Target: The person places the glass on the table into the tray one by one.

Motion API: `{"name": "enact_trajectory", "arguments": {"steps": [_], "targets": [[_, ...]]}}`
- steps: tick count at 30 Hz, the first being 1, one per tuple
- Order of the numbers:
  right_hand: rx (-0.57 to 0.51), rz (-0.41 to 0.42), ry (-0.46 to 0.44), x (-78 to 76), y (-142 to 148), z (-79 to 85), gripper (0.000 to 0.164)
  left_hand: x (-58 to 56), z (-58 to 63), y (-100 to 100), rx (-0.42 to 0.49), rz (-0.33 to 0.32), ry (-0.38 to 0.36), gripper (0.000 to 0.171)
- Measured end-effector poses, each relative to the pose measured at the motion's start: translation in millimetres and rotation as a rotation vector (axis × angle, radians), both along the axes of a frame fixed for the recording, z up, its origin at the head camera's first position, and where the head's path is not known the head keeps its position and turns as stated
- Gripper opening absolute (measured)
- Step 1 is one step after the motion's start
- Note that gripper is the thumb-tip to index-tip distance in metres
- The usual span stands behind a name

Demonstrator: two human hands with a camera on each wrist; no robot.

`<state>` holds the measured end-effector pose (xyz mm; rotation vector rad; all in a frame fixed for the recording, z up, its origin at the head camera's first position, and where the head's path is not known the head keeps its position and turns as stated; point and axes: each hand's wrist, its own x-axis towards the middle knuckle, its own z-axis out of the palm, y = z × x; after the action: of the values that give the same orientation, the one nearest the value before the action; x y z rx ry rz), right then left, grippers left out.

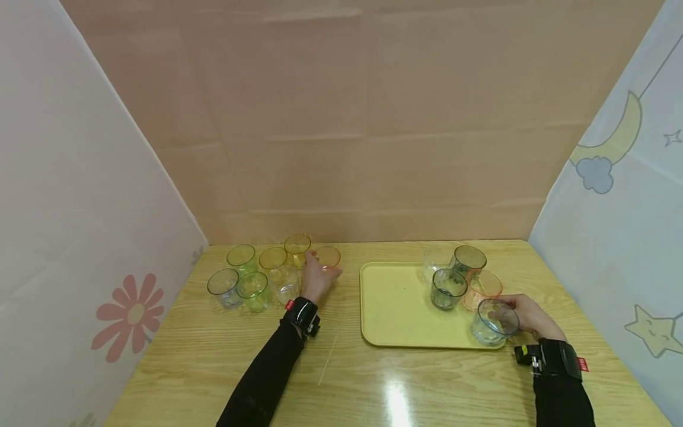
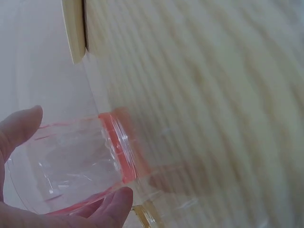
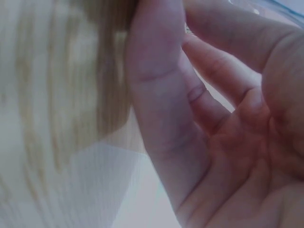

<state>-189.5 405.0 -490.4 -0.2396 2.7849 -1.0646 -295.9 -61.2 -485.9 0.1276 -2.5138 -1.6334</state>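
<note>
In the head view, my left hand [image 1: 317, 281] is at a clear glass with an orange-red rim [image 1: 328, 256], at the right end of the left cluster. The left wrist view shows my thumb and fingers on opposite sides of this glass [image 2: 78, 164], its thick red base close to the wood. My right hand [image 1: 530, 317] is at a blue-rimmed glass [image 1: 488, 333] over the tray's front right corner, its fingertips at the rim. In the right wrist view, the fingers [image 3: 164, 104] are bent and a bit of blue rim shows at the top right corner.
Beneath the right-hand glasses lies a yellow tray [image 1: 397, 308]. Dark glasses [image 1: 449, 290], an orange glass [image 1: 482, 286] and a clear one [image 1: 434, 265] stand together there. Green [image 1: 253, 292], blue [image 1: 224, 287], yellow [image 1: 297, 249] and clear glasses [image 1: 285, 283] crowd the left.
</note>
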Motion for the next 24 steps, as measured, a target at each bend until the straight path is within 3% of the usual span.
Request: {"name": "enact_trajectory", "arguments": {"steps": [5, 13, 20, 24], "targets": [[-0.019, -0.004, -0.014, 0.7, -0.4, 0.7, 0.050, -1.5, -0.2, -0.5, 0.005, -0.005, -0.013, 0.086], [-0.022, -0.003, -0.017, 0.2, 0.1, -0.1, 0.052, -5.8, -4.0, -1.9, 0.107, -0.046, -0.042, 0.084], [-0.066, -0.007, -0.048, 0.2, 0.1, 0.4, 0.053, -5.7, 0.1, 0.7, 0.172, -0.079, -0.047, 0.083], [-0.057, 0.000, -0.033, -0.1, 0.5, 0.1, 0.051, -5.0, 1.1, 0.7, 0.108, -0.103, -0.030, 0.081]]}}
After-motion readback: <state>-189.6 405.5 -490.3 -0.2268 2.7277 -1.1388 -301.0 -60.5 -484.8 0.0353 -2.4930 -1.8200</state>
